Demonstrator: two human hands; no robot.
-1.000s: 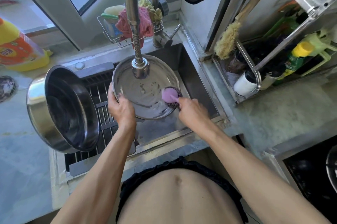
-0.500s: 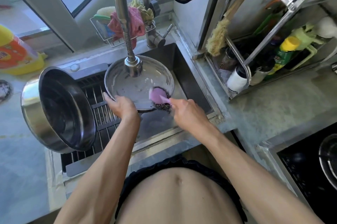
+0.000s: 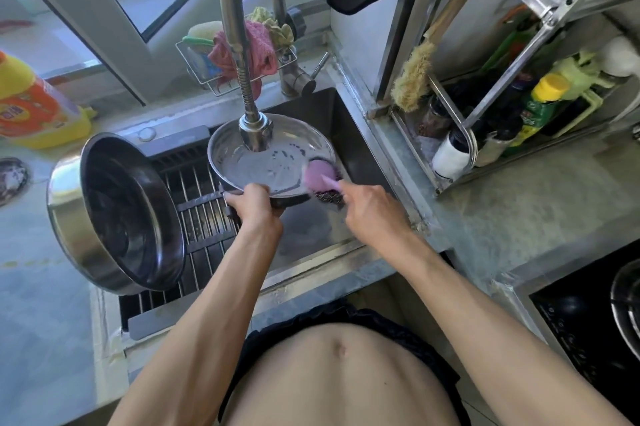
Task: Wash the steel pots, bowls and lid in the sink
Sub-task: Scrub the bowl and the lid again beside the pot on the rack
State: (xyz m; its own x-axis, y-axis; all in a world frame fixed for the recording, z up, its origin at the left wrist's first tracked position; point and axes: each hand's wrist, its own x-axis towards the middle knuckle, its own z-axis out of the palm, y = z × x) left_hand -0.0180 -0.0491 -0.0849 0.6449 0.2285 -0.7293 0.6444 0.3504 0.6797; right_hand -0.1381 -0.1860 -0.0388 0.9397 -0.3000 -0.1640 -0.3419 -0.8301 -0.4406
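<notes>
Mid-frame, over the sink (image 3: pixel 360 134): left hand (image 3: pixel 254 205) has its fingers curled round the near rim of a shallow steel bowl (image 3: pixel 263 165), holding it under the faucet head (image 3: pixel 255 129). Could be the lid rather than a bowl; can't tell from this angle. Right hand (image 3: pixel 372 209) is closed round the pink handle of a scrubber (image 3: pixel 320 176), with its dark steel-wool pad at the bowl's right rim, touching or just over the edge.

Other task item in view: large steel pot (image 3: pixel 117 214), left of centre, tipped on its side on the drain rack (image 3: pixel 204 214), mouth facing right. Looks already handled or waiting; can't tell which.

Step in hand, my read: scrubbing the bowl's inner face.

How to do it well:
- Keep the left grip on the rim firm; the wet steel is probably slippery, and scrub pressure at the right edge will try to rotate the bowl out of the fingers.
- Work the pad in circles from rim to centre, then turn the bowl with the left hand to cover the rest.
- Tilt the bowl slightly toward the basin so runoff drains there, not onto the counter (image 3: pixel 519 197).
- Watch the faucet head: it sits just above the bowl, easy to knock.
- Can't tell whether water is running.
</notes>
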